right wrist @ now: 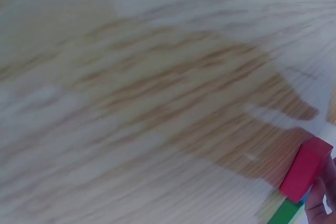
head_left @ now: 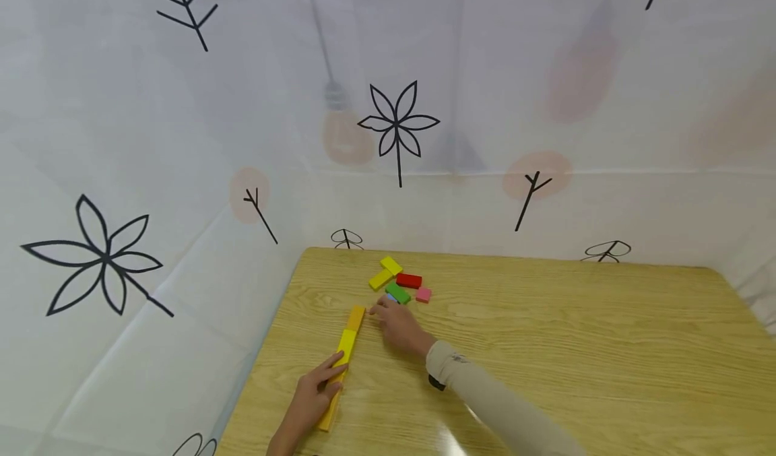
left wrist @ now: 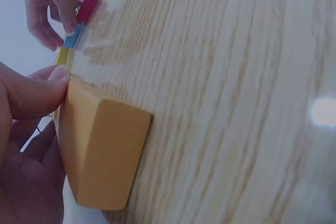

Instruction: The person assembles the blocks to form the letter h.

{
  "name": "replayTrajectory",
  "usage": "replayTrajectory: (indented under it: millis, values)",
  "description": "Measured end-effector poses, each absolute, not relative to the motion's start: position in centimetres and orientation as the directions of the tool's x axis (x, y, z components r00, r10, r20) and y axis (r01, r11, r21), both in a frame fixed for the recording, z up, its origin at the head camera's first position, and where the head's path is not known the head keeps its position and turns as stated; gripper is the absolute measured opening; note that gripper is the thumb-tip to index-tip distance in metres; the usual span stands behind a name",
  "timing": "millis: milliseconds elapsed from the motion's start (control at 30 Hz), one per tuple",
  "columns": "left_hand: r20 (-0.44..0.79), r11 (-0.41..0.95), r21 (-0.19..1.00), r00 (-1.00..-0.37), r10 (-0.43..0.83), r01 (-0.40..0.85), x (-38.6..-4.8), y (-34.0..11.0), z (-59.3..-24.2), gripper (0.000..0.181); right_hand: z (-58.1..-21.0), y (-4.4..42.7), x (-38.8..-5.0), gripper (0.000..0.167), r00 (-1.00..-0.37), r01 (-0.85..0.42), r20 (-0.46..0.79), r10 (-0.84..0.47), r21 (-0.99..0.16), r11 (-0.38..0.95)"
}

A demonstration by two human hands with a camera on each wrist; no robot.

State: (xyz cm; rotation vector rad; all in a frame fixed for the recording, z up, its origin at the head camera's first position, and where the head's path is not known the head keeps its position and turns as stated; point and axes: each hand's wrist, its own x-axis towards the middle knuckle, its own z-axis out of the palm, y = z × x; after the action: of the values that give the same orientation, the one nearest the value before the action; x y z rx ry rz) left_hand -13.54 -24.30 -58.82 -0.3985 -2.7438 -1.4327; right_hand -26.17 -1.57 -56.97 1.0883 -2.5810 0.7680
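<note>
A row of yellow and orange blocks (head_left: 346,345) runs away from me on the table. My left hand (head_left: 312,397) rests across it, fingertips and thumb on the blocks. In the left wrist view, the near orange block (left wrist: 113,150) shows its end face, my thumb at its far edge. My right hand (head_left: 397,324) hovers just right of the row's far end, fingers bent. Beside its fingers a blue block (head_left: 391,298) is partly hidden; whether they touch it is unclear. A green block (head_left: 398,293) lies behind it. In the right wrist view, a red block (right wrist: 307,169) sits near the fingers.
Past my right hand, two yellow blocks (head_left: 386,273) touch each other near a dark red block (head_left: 409,281). A small pink block (head_left: 424,296) lies to their right. White patterned cloth (head_left: 485,207) stands behind the wooden table (head_left: 576,348) and along its left side.
</note>
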Motion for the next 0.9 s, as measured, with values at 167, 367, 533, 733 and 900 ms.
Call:
replayTrajectory:
  millis: [167, 367, 533, 733, 900]
  values:
    - [0.152, 0.535, 0.805, -0.960, 0.234, 0.258, -13.5, -24.3, -58.9, 0.034, -57.3, -0.3, -26.2, 0.025, -0.721, -0.693, 0.422, -0.550, -0.405, 0.597]
    - [0.109, 0.511, 0.833, -0.968, 0.227, 0.214, -13.5, -24.2, -58.7, 0.035, -57.1, 1.3, -26.5, 0.034, -0.761, -0.648, 0.414, -0.499, -0.450, 0.614]
    - [0.112, 0.494, 0.842, -0.966, 0.234, 0.217, -13.5, -24.3, -58.8, 0.035, -57.0, 2.5, -27.4, 0.036, -0.798, -0.602, 0.351, -0.490, -0.505, 0.619]
    - [0.108, 0.492, 0.844, -0.965, 0.238, 0.215, -13.6, -24.4, -58.9, 0.035, -57.0, 3.4, -28.2, 0.036, -0.823, -0.565, 0.302, -0.481, -0.527, 0.635]
    - [0.102, 0.490, 0.846, -0.966, 0.239, 0.211, -13.5, -24.5, -58.7, 0.035, -56.3, 3.7, -28.7, 0.037, -0.820, -0.563, 0.301, -0.487, -0.578, 0.590]
